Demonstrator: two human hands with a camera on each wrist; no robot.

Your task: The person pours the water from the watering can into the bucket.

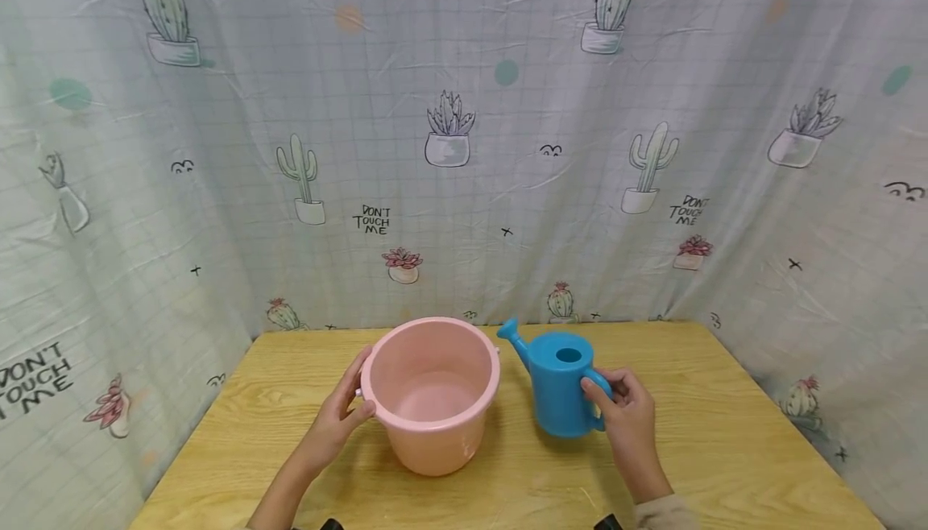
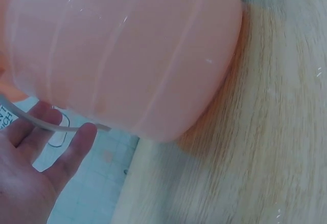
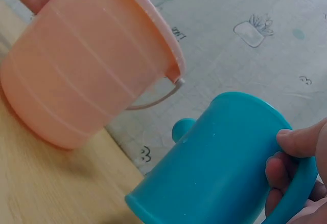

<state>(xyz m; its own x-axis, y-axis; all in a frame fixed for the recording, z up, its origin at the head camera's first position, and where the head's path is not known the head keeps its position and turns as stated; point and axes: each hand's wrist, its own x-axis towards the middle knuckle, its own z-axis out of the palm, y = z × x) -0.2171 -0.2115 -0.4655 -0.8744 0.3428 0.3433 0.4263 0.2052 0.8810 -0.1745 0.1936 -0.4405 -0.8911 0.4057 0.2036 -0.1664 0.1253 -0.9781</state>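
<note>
A pink bucket stands upright on the wooden table, its inside showing nothing. My left hand rests against the bucket's left side at the rim, thumb toward the front. In the left wrist view, its fingers lie loosely beside the bucket's pale handle. To the right is a blue watering can, its spout pointing left toward the bucket. My right hand grips the can's handle, fingers wrapped through it and thumb near the top. I cannot tell whether the can's base touches the table.
The light wooden table extends on both sides of the bucket and can. A pale curtain printed with potted cacti hangs behind the table and along both sides.
</note>
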